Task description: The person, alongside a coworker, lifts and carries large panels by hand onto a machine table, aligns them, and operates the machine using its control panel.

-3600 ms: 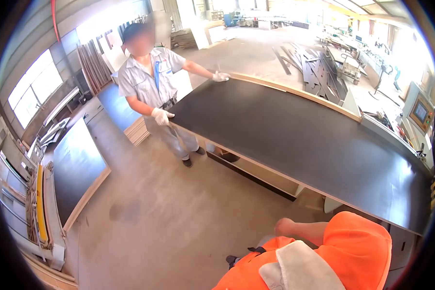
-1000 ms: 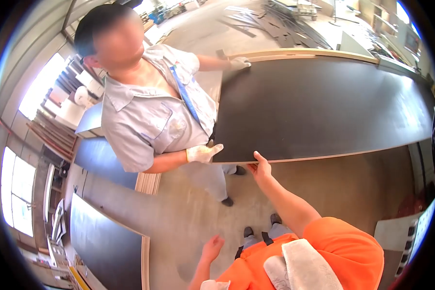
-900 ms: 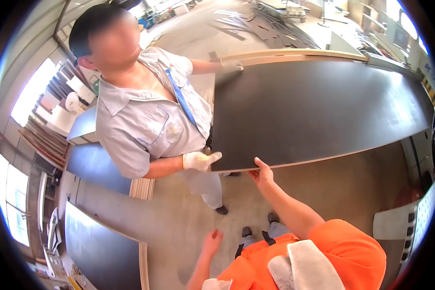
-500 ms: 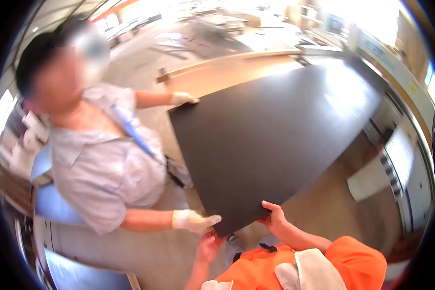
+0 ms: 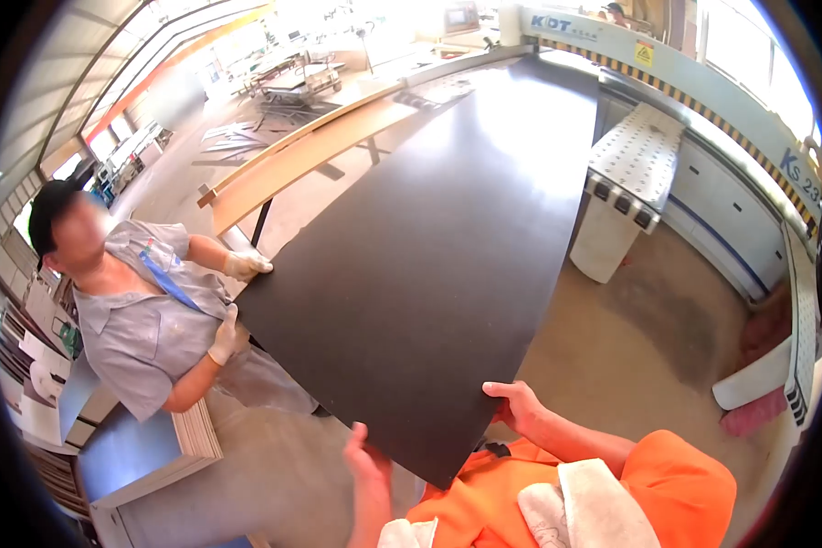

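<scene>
A large dark flat panel stretches away from me, its near corner close to my waist. My right hand grips its right edge, thumb on top and fingers underneath. At the left edge near that corner is my left hand, with its thumb raised off the surface; its other fingers are partly hidden by the panel. A co-worker in a grey shirt and white gloves stands at the panel's far-left corner. One gloved hand holds that corner, and the other glove is close to the edge.
On the right stands a panel-cutting machine with a striped beam and a dotted support table. A wooden-edged bench lies beyond the panel. Stacked blue-faced boards sit at lower left. A white support arm juts out at right.
The panel has swung, its far end now further left in view. The co-worker has moved left, and a gloved hand has left the near corner. My left hand has shifted left off that corner.
</scene>
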The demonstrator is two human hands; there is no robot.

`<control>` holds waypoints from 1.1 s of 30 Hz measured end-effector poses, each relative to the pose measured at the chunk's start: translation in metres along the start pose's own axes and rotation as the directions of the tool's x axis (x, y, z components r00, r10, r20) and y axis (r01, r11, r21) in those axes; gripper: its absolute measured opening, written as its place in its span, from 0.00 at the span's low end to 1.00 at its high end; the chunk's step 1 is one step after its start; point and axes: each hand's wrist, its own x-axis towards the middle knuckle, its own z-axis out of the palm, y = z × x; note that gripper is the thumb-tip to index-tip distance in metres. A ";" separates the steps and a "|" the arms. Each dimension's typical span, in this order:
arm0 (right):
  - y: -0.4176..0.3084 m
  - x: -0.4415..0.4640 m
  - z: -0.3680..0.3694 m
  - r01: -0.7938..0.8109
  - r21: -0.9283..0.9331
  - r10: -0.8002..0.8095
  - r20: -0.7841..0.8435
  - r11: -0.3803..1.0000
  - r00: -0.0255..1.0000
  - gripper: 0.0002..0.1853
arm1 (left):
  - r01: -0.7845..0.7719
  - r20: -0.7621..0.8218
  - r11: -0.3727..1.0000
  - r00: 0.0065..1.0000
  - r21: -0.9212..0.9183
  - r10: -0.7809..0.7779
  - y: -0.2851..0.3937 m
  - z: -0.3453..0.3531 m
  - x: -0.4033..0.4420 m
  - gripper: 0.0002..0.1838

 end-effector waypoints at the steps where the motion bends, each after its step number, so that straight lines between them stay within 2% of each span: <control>1: 0.003 -0.019 -0.018 0.017 0.031 -0.016 -0.007 0.999 1.000 0.17 | -0.029 0.032 0.999 0.999 -0.044 0.030 -0.006 -0.002 -0.009 0.23; 4: 0.024 -0.060 -0.085 0.053 0.065 -0.052 -0.014 0.996 0.999 0.17 | 0.007 -0.017 0.997 1.000 0.073 -0.006 -0.053 -0.011 -0.039 0.22; 7: 0.045 -0.104 -0.145 0.103 0.088 -0.094 -0.097 0.991 0.991 0.17 | 0.084 -0.116 0.988 0.991 0.133 -0.069 -0.116 -0.023 -0.089 0.12; 9: 0.059 -0.137 -0.203 0.132 0.088 -0.120 -0.133 0.987 0.984 0.17 | 0.130 -0.124 0.984 0.986 0.123 -0.115 -0.166 -0.021 -0.135 0.07; 12: 0.076 -0.170 -0.266 0.152 0.139 -0.121 -0.209 0.979 0.970 0.17 | 0.202 -0.128 0.973 0.974 0.110 -0.188 -0.226 -0.016 -0.188 0.07; 16: 0.107 -0.253 -0.368 0.124 0.221 -0.067 -0.248 0.967 0.966 0.22 | 0.355 -0.076 0.931 0.934 0.087 -0.349 -0.335 -0.022 -0.265 0.14; 18: 0.139 -0.303 -0.421 0.021 0.242 0.019 -0.163 0.970 0.986 0.23 | 0.379 -0.133 0.921 0.921 0.088 -0.366 -0.397 -0.030 -0.297 0.14; 20: 0.168 -0.360 -0.446 -0.084 0.240 0.113 -0.107 0.967 0.988 0.20 | 0.395 -0.095 0.915 0.917 0.079 -0.387 -0.442 -0.030 -0.324 0.13; 24: 0.180 -0.445 -0.533 0.034 0.195 0.025 -0.292 0.980 0.956 0.20 | 0.454 -0.055 0.884 0.891 0.116 -0.450 -0.538 -0.004 -0.408 0.13; 27: 0.177 -0.489 -0.615 0.150 0.195 -0.069 -0.371 0.969 0.926 0.15 | 0.516 0.027 0.705 0.797 0.487 -0.603 -0.573 0.031 -0.471 0.16; 29: 0.166 -0.525 -0.665 0.159 0.206 -0.061 -0.415 0.965 0.908 0.14 | 0.437 -0.089 0.437 0.780 0.786 -0.619 -0.580 0.035 -0.497 0.12; 30: 0.159 -0.539 -0.686 0.174 0.214 -0.067 -0.434 0.961 0.899 0.13 | 0.203 -0.037 0.360 0.908 0.911 -0.418 -0.576 0.039 -0.502 0.10; 31: 0.169 -0.547 -0.729 0.165 0.124 -0.093 -0.444 0.979 0.891 0.14 | -0.015 0.060 0.210 0.975 0.978 -0.212 -0.568 0.039 -0.507 0.10; 32: 0.165 -0.561 -0.755 0.166 0.116 -0.099 -0.439 0.979 0.893 0.15 | -0.148 0.144 0.226 0.989 0.963 0.035 -0.554 0.041 -0.504 0.09; 33: 0.163 -0.570 -0.782 0.193 0.119 -0.119 -0.455 0.974 0.882 0.16 | -0.270 0.220 0.210 0.947 0.940 0.234 -0.535 0.048 -0.497 0.08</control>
